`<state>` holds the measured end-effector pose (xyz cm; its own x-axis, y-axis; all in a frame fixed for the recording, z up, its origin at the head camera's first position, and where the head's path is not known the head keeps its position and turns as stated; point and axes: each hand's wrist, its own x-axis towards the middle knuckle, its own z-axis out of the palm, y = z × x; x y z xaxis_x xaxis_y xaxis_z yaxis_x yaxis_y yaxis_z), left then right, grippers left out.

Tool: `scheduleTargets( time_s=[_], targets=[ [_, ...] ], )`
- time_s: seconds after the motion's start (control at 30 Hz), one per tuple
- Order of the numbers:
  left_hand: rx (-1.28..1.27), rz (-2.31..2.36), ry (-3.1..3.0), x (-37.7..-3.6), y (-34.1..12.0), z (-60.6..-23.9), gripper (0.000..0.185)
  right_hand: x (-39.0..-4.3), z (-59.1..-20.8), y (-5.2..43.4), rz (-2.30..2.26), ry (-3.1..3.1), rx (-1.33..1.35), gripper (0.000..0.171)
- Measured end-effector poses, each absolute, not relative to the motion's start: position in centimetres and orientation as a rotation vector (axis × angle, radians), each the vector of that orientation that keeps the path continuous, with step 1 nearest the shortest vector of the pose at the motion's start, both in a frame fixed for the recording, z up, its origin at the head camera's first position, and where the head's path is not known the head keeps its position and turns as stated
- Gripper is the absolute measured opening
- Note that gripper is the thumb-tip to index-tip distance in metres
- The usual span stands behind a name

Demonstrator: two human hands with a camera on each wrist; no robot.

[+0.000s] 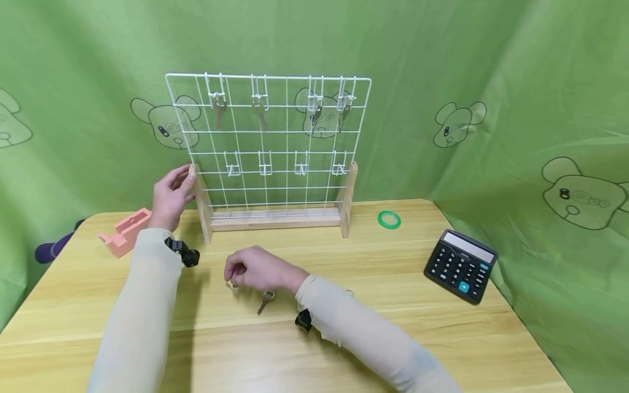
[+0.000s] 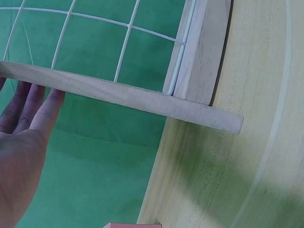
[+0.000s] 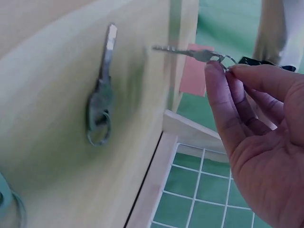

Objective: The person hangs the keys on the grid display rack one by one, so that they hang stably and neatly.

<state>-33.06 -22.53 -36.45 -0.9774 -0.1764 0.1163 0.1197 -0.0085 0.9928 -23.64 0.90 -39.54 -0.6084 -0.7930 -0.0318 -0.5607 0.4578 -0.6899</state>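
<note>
A white wire grid rack (image 1: 269, 143) stands upright on a wooden stand at the back of the table, with keys (image 1: 218, 109) hanging from its top row of hooks. My left hand (image 1: 183, 184) rests against the stand's left wooden post (image 2: 118, 92), with its straight fingers (image 2: 33, 102) behind the post. In front of the rack, my right hand (image 1: 233, 276) pinches a small key (image 3: 187, 52) by its ring, just above the table. A second key (image 1: 266, 301) with a ring lies flat on the table (image 3: 102, 97) beside that hand.
A pink tape dispenser (image 1: 126, 231) sits left of the rack. To the right lie a green ring (image 1: 389, 219) and a black calculator (image 1: 461, 266). Another small ring (image 1: 350, 292) lies by my right forearm. The rack's lower hooks (image 1: 265, 166) are bare.
</note>
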Motion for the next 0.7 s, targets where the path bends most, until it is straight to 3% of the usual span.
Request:
scheduleTargets(
  time_s=[0.7],
  targets=[
    [0.065,-2.09,-2.051,-32.8,-22.4,-36.2,0.052,-25.3,-36.5,2.4,-1.11,2.405,-1.106,0.008]
  ],
)
